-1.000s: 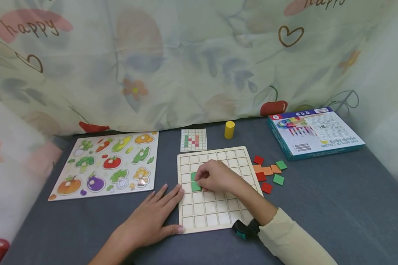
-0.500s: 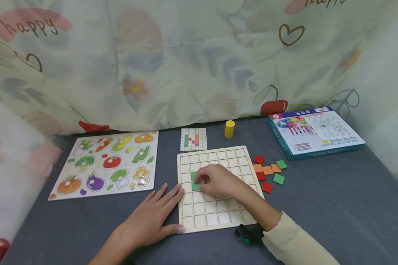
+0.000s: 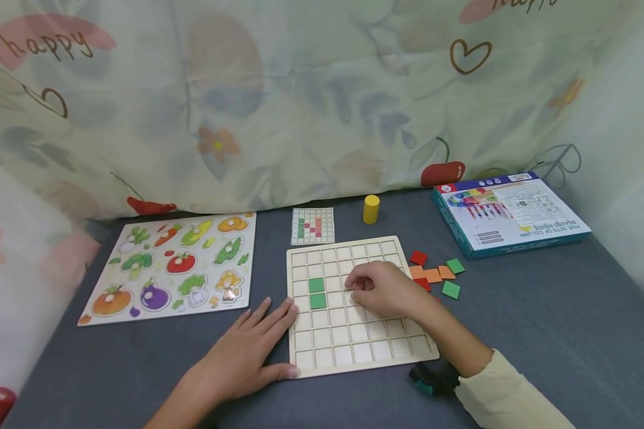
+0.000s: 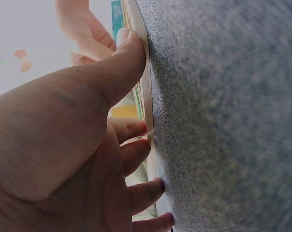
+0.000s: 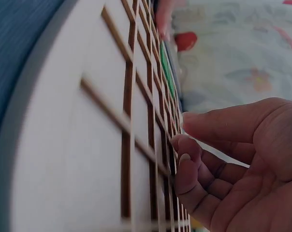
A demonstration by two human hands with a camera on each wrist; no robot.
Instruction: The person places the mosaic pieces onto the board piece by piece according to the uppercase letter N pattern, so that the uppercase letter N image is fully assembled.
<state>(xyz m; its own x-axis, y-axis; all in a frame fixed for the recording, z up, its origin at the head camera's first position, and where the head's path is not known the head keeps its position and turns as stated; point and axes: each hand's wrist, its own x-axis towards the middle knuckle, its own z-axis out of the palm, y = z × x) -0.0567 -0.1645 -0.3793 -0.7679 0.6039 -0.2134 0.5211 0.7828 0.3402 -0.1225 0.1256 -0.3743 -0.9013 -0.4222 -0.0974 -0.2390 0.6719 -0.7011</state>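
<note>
The wooden grid board (image 3: 340, 357) lies flat on the dark cloth, and two green square tiles (image 3: 317, 293) sit one below the other in its cells, left of centre. My left hand (image 3: 249, 351) rests spread at the board's left side, its thumb and fingertips touching the edge. Over the middle-right cells hovers my right hand (image 3: 383, 291), its fingers loosely bent; in the right wrist view nothing shows between the thumb (image 5: 218, 121) and fingers. Right of the board are loose red (image 3: 418, 258), orange (image 3: 432, 276) and green tiles (image 3: 451, 290), with part of this group hidden behind the right hand.
A small pattern card (image 3: 313, 226) lies behind the board, with a yellow cylinder (image 3: 371, 210) standing to its right. At left is a vegetable puzzle board (image 3: 193, 310). A flat box (image 3: 515, 217) lies at the back right, before a printed curtain (image 3: 311, 119).
My right hand has drawn back to the right from the two green tiles, which now show fully in their cells. My left hand has stayed at the board's edge.
</note>
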